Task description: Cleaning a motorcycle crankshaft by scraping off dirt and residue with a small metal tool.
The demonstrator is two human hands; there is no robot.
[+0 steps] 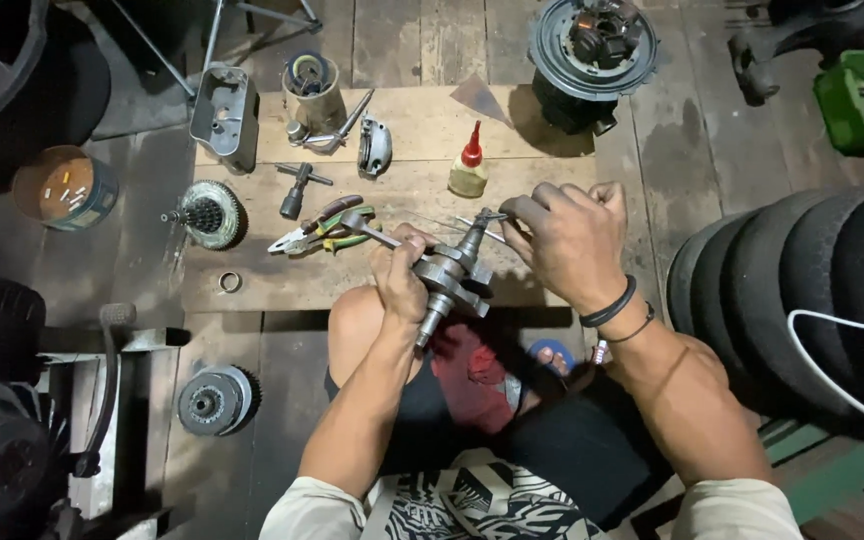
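Observation:
My left hand (399, 282) grips a grey metal crankshaft (452, 272) and holds it tilted above my knee. My right hand (564, 240) pinches a thin metal piece at the crankshaft's upper shaft end (479, 222). A wrench-like tool (364, 228) pokes out from behind my left hand. Two dark bands circle my right wrist. Both hands hover over the near edge of a wooden board (282, 290).
On the board lie pliers (314, 228), a small yellow bottle with a red cap (469, 165), a T-handle tool (297, 190), a toothed gear (208, 213), a ring (229, 282) and a can (314, 92). A clutch part (214, 400) sits lower left, stacked tyres (802, 290) right, a round engine part (592, 50) behind.

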